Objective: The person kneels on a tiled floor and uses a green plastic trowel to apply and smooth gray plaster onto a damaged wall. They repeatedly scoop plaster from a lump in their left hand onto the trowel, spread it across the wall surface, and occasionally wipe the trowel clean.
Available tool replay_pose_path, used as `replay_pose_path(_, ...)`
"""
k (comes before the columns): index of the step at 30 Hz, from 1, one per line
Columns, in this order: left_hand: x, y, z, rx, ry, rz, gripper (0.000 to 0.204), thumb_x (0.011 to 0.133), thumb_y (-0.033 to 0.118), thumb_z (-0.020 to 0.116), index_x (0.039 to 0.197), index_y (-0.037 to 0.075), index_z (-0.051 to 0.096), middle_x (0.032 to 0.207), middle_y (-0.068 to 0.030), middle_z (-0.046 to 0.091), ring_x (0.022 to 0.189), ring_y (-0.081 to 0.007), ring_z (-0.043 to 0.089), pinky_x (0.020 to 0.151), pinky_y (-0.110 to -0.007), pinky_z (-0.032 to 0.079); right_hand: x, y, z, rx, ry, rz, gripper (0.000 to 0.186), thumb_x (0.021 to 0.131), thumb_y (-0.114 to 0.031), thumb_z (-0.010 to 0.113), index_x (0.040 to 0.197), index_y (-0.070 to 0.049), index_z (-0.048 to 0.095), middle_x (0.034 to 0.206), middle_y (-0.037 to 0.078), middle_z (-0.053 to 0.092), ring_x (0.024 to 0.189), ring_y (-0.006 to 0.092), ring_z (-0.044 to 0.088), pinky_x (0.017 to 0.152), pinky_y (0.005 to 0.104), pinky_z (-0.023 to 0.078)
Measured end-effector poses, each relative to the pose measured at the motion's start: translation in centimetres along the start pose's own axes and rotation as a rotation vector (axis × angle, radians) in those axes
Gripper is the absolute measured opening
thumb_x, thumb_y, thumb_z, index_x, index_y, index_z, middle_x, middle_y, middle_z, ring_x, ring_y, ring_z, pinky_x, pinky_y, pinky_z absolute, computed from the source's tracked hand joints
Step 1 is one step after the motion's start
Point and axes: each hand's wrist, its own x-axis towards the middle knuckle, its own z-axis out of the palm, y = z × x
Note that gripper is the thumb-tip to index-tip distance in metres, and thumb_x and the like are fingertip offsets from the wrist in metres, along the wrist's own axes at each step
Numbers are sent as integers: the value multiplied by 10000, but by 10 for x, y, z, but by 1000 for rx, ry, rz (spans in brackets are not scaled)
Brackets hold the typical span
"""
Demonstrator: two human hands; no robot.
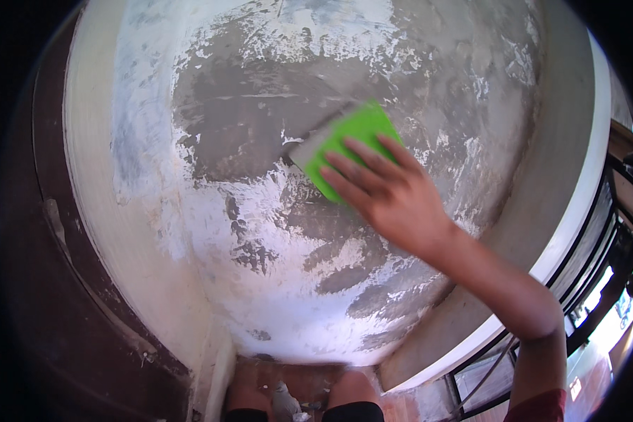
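Note:
My right hand (394, 197) reaches up from the lower right and is closed on a bright green putty spreader (359, 133), its fingers laid over the green back. The thumb is hidden. The spreader is tilted, and its greyish blade (306, 149) lies along the upper-left side against the wall or very close to it. Around it the wall (225, 133) is blotchy, with bare grey patches and ragged white, flaky coating. The blade edge is slightly blurred. My left hand does not show.
A dark brown door or panel (105, 330) runs down the left side. At the right, a pale ledge (570, 204) borders a black-framed window grille (584, 260). Below, a pale grey object (284, 402) lies on the reddish-brown floor between my knees.

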Motion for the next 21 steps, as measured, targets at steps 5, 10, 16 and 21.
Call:
replay_pose_path(5, -3, -4, -1, -196, -65, -2, 258, 964, 218, 531, 1071, 1, 621, 800, -79, 562, 716, -242, 561, 683, -377, 506, 20, 21, 36, -157, -30, -28, 460, 856, -129, 581, 1313, -81, 580, 1404, 104, 540, 1334, 296, 474, 1128, 523, 337)
replay_pose_path(10, -7, -3, -1, -434, -155, -40, 304, 977, 189, 484, 1172, -18, 590, 966, -134, 594, 880, -273, 581, 807, -386, 499, -44, 9, 42, -210, -176, 120, 568, 835, -100, 580, 1398, -109, 498, 1476, 102, 452, 1357, 315, 440, 1129, 547, 328)
replay_pose_path(16, -10, -1, 2, -790, -272, -141, 379, 993, 155, 428, 1293, -41, 553, 1165, -201, 631, 1076, -311, 606, 956, -397, 490, -93, -24, 19, -102, -333, 184, 551, 850, -104, 568, 1397, -83, 496, 1481, 134, 445, 1343, 330, 462, 1100, 549, 360)
replay_pose_path(21, -11, 16, 10, -283, -124, 16, 388, 934, 73, 477, 1288, -72, 544, 1201, -250, 614, 1122, -374, 587, 986, -418, 479, -62, -31, -18, 18, -153, 172, 444, 826, -124, 592, 1264, -52, 621, 1303, 139, 613, 1233, 299, 571, 1029, 511, 440)
